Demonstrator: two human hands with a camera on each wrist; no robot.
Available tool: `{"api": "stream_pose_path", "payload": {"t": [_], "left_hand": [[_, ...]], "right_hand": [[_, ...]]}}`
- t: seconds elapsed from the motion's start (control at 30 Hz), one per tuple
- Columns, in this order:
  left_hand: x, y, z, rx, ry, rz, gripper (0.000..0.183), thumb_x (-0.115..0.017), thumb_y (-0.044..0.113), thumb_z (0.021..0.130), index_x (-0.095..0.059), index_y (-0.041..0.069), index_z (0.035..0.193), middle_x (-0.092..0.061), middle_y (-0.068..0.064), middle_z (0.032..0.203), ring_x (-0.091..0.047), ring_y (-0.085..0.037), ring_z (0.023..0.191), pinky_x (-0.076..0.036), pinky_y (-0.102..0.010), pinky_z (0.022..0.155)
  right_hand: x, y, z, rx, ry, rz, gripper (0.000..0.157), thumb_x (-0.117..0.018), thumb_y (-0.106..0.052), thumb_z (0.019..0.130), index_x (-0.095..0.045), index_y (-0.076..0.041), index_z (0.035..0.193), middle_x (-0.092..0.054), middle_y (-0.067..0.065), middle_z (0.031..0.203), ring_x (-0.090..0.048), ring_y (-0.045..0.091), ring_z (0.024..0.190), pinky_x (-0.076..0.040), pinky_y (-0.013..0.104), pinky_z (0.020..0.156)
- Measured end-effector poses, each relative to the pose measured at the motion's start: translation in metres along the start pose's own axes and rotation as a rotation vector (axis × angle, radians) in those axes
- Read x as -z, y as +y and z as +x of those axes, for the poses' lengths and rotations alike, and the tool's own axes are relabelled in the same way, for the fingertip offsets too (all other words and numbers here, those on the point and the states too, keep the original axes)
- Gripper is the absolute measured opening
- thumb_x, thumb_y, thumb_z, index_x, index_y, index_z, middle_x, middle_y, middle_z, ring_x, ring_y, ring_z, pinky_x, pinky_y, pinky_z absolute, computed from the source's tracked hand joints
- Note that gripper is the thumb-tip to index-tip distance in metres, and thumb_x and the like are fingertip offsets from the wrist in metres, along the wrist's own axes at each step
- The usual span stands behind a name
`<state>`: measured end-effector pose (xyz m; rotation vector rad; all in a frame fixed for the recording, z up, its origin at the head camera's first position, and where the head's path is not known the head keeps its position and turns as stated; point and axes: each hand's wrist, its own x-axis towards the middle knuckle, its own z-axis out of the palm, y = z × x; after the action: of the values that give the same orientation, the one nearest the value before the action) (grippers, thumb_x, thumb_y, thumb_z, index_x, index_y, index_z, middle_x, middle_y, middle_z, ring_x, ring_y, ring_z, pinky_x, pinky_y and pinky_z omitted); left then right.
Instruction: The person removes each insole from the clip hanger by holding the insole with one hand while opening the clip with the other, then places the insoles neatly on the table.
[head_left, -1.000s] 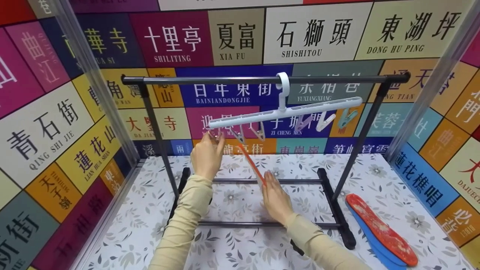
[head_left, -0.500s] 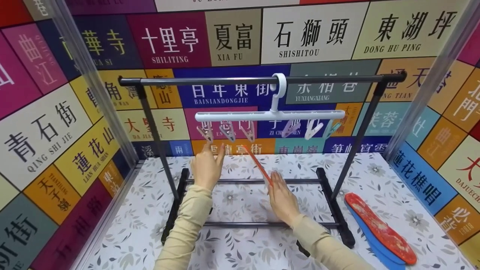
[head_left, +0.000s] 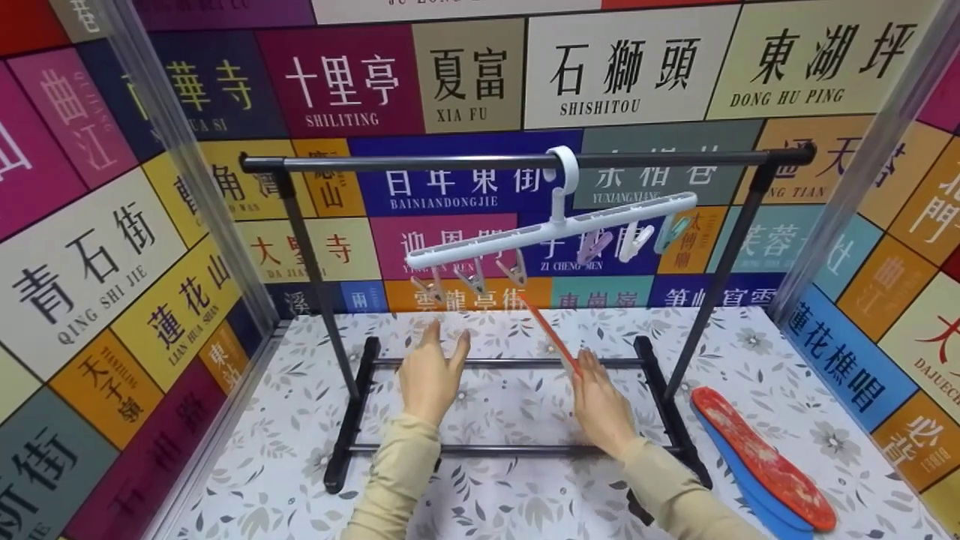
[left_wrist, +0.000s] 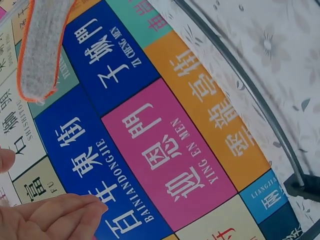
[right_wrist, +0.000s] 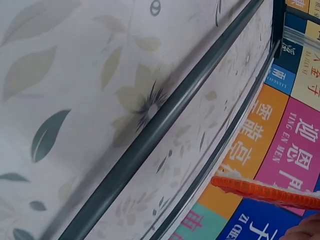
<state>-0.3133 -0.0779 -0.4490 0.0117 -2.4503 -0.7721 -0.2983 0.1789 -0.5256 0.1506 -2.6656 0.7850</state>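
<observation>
My right hand (head_left: 602,409) grips the near end of an orange-edged insole (head_left: 550,334), seen almost edge-on in the head view. The left wrist view shows this insole's grey, fuzzy face. My left hand (head_left: 430,379) holds nothing; its thumb and forefinger stand apart below a pale clip (head_left: 429,289). A white clip hanger (head_left: 551,225) hangs by its hook from the black rack bar (head_left: 412,160), its left end tilted down. Several clips dangle from it, including a purple one (head_left: 595,246) and a teal one (head_left: 673,231). The insole's far end is apart from my left hand.
A red-topped blue insole (head_left: 761,457) lies on the flowered cloth (head_left: 750,337) at the right. The rack's black feet (head_left: 349,420) and lower crossbars (head_left: 517,450) surround the area under the hanger. A wall (head_left: 637,67) of coloured printed signs stands behind.
My left hand has let go of the leftmost clip and drawn down, towards me. My right hand and the insole have shifted right and down. The hanger rocked level, then tilted again.
</observation>
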Motion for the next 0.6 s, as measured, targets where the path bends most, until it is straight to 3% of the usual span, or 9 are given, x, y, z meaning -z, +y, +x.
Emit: {"api": "stream_pose_path", "payload": {"t": [0.2, 0.37, 0.6], "left_hand": [[-0.006, -0.001, -0.015, 0.013, -0.029, -0.010, 0.062, -0.058, 0.051, 0.095, -0.060, 0.002, 0.133, -0.073, -0.024, 0.100, -0.069, -0.039, 0.066, -0.052, -0.047, 0.057], [-0.013, -0.003, -0.026, 0.034, -0.068, -0.037, 0.064, -0.060, 0.051, 0.094, -0.058, 0.002, 0.135, -0.072, -0.024, 0.101, -0.065, -0.032, 0.058, -0.051, -0.044, 0.054], [-0.021, -0.006, -0.041, 0.010, -0.065, -0.081, 0.060, -0.061, 0.046, 0.094, -0.058, 0.001, 0.133, -0.072, -0.022, 0.107, -0.070, -0.039, 0.074, -0.054, -0.049, 0.067]], "right_hand": [[0.018, 0.019, -0.009, -0.011, 0.009, -0.010, 0.049, -0.040, -0.021, 0.106, -0.038, 0.005, 0.147, -0.039, 0.024, 0.153, -0.040, 0.043, 0.139, -0.039, 0.058, 0.105], [0.032, 0.035, -0.020, -0.009, 0.030, -0.043, 0.047, -0.040, -0.020, 0.106, -0.043, 0.007, 0.144, -0.044, 0.025, 0.148, -0.046, 0.045, 0.133, -0.043, 0.059, 0.101], [0.056, 0.056, -0.030, -0.018, 0.045, -0.067, 0.045, -0.039, -0.019, 0.106, -0.046, 0.009, 0.141, -0.046, 0.028, 0.145, -0.047, 0.049, 0.129, -0.040, 0.061, 0.102]]}}
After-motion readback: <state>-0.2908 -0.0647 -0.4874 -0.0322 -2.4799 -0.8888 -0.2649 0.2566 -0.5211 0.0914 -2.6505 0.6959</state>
